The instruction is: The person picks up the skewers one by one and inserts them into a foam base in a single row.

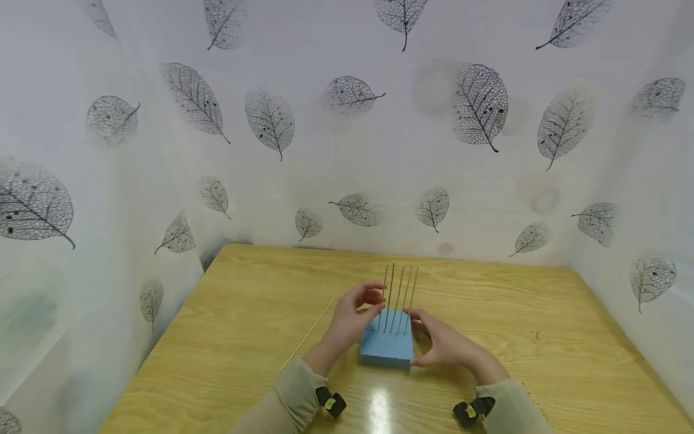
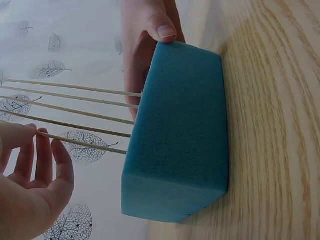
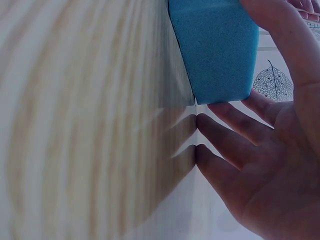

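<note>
Resting mid-surface (image 1: pixel 244 313): blue foam block (image 1: pixel 387 348), five thin skewers (image 1: pixel 398 298) standing upright. Left hand (image 1: pixel 355 319), the nearer, pinching the leftmost skewer (image 2: pixel 80 141) sideways-on; right hand (image 1: pixel 444 343), fingers relaxed, bracing the block's right side.

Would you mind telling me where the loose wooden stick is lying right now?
In the head view, the loose stick lies flat on the wooden table, left of the blue foam block, passing just beyond the left hand.
</note>
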Tool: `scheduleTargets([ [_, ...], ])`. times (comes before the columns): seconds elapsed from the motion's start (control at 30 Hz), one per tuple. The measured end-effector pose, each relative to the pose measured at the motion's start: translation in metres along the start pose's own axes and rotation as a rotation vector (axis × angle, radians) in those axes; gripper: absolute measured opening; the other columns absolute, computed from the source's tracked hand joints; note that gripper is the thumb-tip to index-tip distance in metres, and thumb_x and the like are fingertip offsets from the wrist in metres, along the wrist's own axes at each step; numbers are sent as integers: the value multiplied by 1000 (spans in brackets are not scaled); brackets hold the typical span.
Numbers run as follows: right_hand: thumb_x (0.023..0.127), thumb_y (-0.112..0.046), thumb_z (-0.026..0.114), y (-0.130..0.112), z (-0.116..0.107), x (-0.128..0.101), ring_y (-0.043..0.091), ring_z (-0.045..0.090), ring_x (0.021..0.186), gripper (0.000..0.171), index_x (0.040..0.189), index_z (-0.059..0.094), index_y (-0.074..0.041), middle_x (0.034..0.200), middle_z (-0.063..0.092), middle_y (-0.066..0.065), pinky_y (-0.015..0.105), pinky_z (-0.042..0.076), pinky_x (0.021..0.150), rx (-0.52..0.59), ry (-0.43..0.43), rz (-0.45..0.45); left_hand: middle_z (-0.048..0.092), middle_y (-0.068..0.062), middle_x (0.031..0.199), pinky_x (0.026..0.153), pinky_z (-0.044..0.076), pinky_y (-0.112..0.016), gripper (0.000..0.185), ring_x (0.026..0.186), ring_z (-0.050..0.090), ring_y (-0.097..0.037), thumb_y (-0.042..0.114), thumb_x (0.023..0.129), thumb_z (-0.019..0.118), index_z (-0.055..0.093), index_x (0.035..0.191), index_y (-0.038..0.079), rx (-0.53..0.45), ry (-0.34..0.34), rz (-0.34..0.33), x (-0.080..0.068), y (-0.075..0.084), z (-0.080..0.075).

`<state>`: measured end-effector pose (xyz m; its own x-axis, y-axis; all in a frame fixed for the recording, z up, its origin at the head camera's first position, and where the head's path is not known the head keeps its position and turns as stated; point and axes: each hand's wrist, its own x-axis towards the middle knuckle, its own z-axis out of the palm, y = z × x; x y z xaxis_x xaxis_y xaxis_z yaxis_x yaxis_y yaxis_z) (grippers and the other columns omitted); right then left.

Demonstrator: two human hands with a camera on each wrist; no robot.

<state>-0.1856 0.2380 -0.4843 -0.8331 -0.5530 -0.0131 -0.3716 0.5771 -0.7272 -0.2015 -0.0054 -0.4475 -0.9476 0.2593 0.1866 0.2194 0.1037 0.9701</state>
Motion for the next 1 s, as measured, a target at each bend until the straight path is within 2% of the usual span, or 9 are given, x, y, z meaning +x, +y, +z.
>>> scheduleTargets([
  [0.2,73,-34,87,1,0,1,42,44,137,101,149,31,2,155,37,22,57,33,113,-9,4,0,67,-9,102,79,58,-24,31,94,64,-15,3,90,69,66,119,14,-9,13,-5,1,1,-2],
  [0.33,73,-33,87,2,1,1,43,45,136,101,149,31,2,154,37,22,58,33,112,-13,3,-8,68,-12,102,77,57,-22,30,93,65,-14,1,90,69,66,118,11,-11,33,18,3,2,-12],
  [0.6,74,-32,86,3,2,0,41,43,138,104,152,26,1,157,33,20,59,32,112,2,-18,11,66,-17,105,79,58,-24,31,93,64,-13,0,90,67,65,120,10,24,79,19,2,7,-53],
  [0.77,73,-32,87,2,2,0,41,42,139,104,152,27,1,157,34,20,59,31,113,7,-18,19,65,-19,104,77,58,-24,33,93,64,-14,-1,90,67,63,122,6,57,119,8,0,4,-82],
  [0.9,73,-32,87,1,2,0,42,42,139,105,152,26,2,157,34,21,59,30,113,16,-18,19,64,-22,107,78,58,-24,35,94,65,-19,-1,91,66,62,125,4,70,139,-45,-3,-2,-102],
  [1.0,73,-32,87,1,1,0,41,42,139,105,152,27,1,156,34,20,59,31,113,15,-16,25,64,-22,108,79,58,-26,36,95,66,-25,1,92,65,60,128,3,97,127,-97,-5,-9,-116],
])
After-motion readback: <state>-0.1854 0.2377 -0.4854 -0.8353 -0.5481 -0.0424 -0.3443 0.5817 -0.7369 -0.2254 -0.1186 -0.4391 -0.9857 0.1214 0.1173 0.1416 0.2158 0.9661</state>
